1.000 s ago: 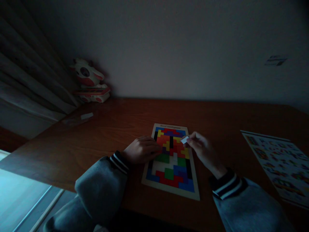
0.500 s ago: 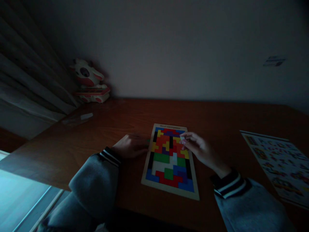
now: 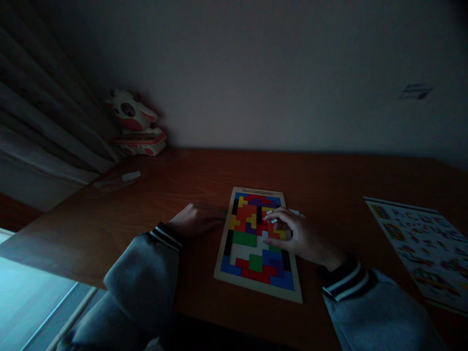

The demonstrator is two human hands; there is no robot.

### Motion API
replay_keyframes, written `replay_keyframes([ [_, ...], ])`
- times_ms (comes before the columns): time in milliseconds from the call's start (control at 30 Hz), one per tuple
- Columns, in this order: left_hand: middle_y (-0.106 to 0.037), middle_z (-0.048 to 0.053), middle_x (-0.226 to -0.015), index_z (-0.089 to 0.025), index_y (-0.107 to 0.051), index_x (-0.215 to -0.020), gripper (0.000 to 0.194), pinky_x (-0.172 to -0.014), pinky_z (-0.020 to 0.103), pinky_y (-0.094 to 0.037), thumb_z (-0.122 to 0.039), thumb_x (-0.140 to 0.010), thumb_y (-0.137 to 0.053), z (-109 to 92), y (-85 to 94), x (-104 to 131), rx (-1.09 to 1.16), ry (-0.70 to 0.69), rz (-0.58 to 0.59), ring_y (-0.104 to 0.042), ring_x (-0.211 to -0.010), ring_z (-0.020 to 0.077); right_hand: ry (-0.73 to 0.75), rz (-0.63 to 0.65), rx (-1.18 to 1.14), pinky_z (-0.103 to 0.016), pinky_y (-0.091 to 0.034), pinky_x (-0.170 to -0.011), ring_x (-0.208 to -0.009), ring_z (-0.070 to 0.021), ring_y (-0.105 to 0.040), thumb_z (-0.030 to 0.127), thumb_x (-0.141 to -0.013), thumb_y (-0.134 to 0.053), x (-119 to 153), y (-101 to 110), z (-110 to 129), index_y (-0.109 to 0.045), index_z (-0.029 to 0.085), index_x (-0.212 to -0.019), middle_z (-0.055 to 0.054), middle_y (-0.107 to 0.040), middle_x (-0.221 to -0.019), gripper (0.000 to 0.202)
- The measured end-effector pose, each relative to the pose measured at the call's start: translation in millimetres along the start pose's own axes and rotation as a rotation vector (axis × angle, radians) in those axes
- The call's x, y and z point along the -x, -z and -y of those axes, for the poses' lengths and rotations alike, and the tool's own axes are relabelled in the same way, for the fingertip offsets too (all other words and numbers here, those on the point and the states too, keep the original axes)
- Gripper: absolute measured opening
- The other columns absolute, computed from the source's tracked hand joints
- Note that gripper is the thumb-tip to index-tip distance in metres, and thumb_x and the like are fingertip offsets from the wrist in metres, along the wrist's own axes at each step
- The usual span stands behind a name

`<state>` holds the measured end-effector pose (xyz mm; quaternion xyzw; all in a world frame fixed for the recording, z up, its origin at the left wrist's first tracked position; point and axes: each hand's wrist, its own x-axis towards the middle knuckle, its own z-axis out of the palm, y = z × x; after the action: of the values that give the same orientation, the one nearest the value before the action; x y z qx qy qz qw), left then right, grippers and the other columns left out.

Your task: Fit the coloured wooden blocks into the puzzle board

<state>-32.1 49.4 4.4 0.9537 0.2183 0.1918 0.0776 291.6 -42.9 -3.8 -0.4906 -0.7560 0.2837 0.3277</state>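
The wooden puzzle board point(image 3: 256, 287), filled with colourful block pieces, lies in front of me. Over its upper right part is my right hand point(image 3: 298, 234), its thumb and index finger spread apart. A small white piece point(image 3: 274, 221) shows at the index finger; whether it lies on the board or touches the finger I cannot tell. Another white bit point(image 3: 294, 211) peeks out behind the knuckles. Flat on the table at the board's left edge rests my left hand point(image 3: 195, 219), fingers stretched out. Close to its fingertips is a green piece point(image 3: 224, 213).
A printed picture sheet point(image 3: 420, 243) lies on the brown table point(image 3: 329, 180) at the right. Against the wall at the back left sits a cow-shaped toy point(image 3: 135, 122). A clear wrapper with a white label point(image 3: 130, 176) is near the left edge, beside a curtain point(image 3: 44, 107).
My right hand has moved slightly left and down over the board, and its pinch on the white piece has opened. The left hand stays almost where it was.
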Motion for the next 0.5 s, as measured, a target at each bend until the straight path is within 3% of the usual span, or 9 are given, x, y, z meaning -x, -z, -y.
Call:
replay_keyframes([
  [200, -0.073, 0.008, -0.113, -0.019, -0.070, -0.112, 0.023, -0.090, 0.034, -0.057, -0.030, -0.096, -0.056, 1.2, -3.1, -1.0, 0.005, 0.002, -0.027, -0.070, -0.101, 0.0194, -0.049, -0.054, -0.016, -0.037, -0.054, -0.085, -0.097, -0.0205, -0.066, 0.038, -0.095, -0.053, -1.9, 1.4, 2.7, -0.066, 0.026, -0.106, -0.006, -0.069, -0.108, 0.020],
  [367, -0.073, 0.009, -0.112, -0.019, -0.070, -0.111, 0.024, -0.089, 0.034, -0.057, -0.029, -0.098, -0.053, 3.2, -4.9, -0.7, -0.009, 0.020, -0.005, -0.070, -0.099, 0.0192, -0.145, -0.084, -0.194, -0.034, -0.058, -0.077, -0.091, -0.0194, -0.069, 0.040, -0.092, -0.058, -2.4, -1.4, 0.2, -0.057, 0.028, -0.120, -0.003, -0.071, -0.100, 0.030],
  [500, -0.074, 0.008, -0.110, -0.019, -0.070, -0.110, 0.023, -0.090, 0.033, -0.056, -0.029, -0.097, -0.054, 3.3, -5.4, -0.1, 0.002, 0.030, 0.006, -0.070, -0.099, 0.0189, -0.178, 0.009, -0.270, -0.035, -0.058, -0.082, -0.094, -0.0190, -0.069, 0.044, -0.090, -0.062, -1.3, -4.7, 1.8, -0.063, 0.026, -0.104, -0.003, -0.072, -0.100, 0.023],
])
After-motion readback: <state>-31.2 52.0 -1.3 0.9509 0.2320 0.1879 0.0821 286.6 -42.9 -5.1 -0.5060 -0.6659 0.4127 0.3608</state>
